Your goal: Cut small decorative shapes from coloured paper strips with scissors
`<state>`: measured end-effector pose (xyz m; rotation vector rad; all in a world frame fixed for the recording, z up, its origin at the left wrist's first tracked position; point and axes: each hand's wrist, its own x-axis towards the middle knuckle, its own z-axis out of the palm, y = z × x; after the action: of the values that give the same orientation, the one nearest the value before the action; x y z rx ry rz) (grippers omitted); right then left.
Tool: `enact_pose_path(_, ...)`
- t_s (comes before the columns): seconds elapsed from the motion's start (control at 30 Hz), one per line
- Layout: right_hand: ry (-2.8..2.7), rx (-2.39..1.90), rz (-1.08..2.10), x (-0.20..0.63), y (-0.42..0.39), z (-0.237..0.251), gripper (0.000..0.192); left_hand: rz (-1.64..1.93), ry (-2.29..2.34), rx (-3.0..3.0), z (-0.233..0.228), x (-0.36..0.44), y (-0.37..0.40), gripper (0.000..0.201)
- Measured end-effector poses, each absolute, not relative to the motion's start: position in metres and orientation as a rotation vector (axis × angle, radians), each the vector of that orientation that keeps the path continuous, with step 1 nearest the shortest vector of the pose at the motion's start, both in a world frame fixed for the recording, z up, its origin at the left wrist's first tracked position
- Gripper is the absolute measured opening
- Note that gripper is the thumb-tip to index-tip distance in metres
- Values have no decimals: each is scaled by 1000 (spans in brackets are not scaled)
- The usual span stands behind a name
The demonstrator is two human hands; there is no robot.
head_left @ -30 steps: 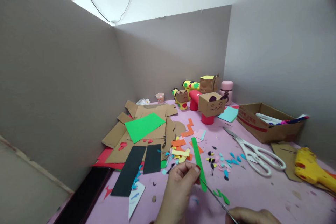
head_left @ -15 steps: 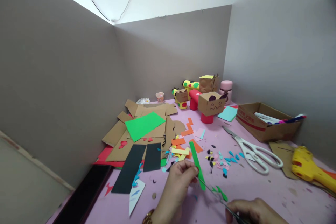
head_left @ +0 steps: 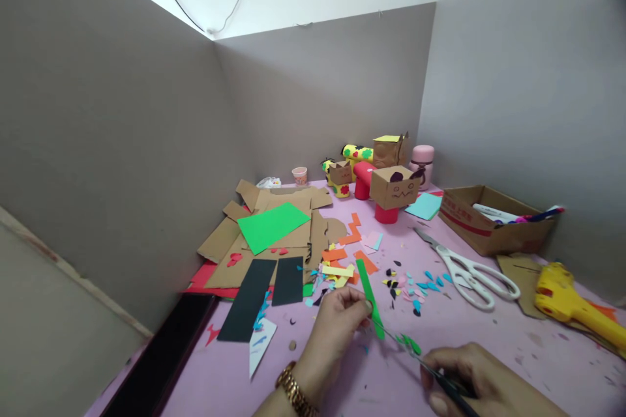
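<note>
My left hand [head_left: 340, 320] pinches a narrow green paper strip [head_left: 366, 279] between thumb and fingers, low over the table. My right hand [head_left: 472, 374] is closed round the dark handles of a slim pair of scissors [head_left: 452, 393]. Their thin metal blades reach left to the lower part of the strip, close by my left fingertips; whether they are parted is too fine to see. Small green cut pieces [head_left: 408, 343] lie beneath the blades. Farther off are scattered petal-shaped paper bits [head_left: 430, 286] in blue, pink, black and yellow.
White-handled scissors [head_left: 476, 277], a yellow glue gun [head_left: 562, 296] and a cardboard box [head_left: 482, 225] of pens are on the right. Flattened cardboard [head_left: 288, 199], a green sheet [head_left: 274, 228] and black paper [head_left: 249, 303] lie left. Cardboard-headed figures [head_left: 394, 190] stand behind. Grey partitions [head_left: 323, 91] enclose the table.
The view has shifted slightly, showing more of my right hand and the watch on my left wrist. My left hand still holds the green strip, with the scissors against its lower part.
</note>
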<state>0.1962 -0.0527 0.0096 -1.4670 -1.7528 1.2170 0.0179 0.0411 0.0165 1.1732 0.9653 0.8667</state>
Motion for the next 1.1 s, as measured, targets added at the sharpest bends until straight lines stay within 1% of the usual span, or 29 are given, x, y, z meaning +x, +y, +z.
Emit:
enact_pose_path(0.1,-1819,-1445,1218,199,-51,7,19,863,963,1174,16,18,41,8)
enact_pose_path(0.43,-1796,-1423,1222,202,-50,1,11,952,976,1069,20,19,39,8)
enact_pose_path(0.53,-1711,-1420,1256,202,-48,0,19,999,971,988,23,20,37,5)
enact_pose_path(0.6,-1638,-1420,1284,201,-48,1,23,1016,953,949,27,20,35,7)
enact_pose_path(0.73,-1514,-1413,1269,195,-49,-1,24,1035,916,890,31,22,26,7)
enact_pose_path(0.8,-1448,-1388,1260,192,-49,-4,26,1055,893,785,30,24,21,10)
enact_pose_path(0.9,-1353,-1340,1313,187,-47,-8,34,1038,872,586,27,27,16,10)
enact_pose_path(1.0,-1296,-1323,1346,183,-46,-4,42,1001,886,512,26,30,14,9)
enact_pose_path(1.1,-1291,-1354,1329,181,-48,5,46,1038,916,468,28,30,16,11)
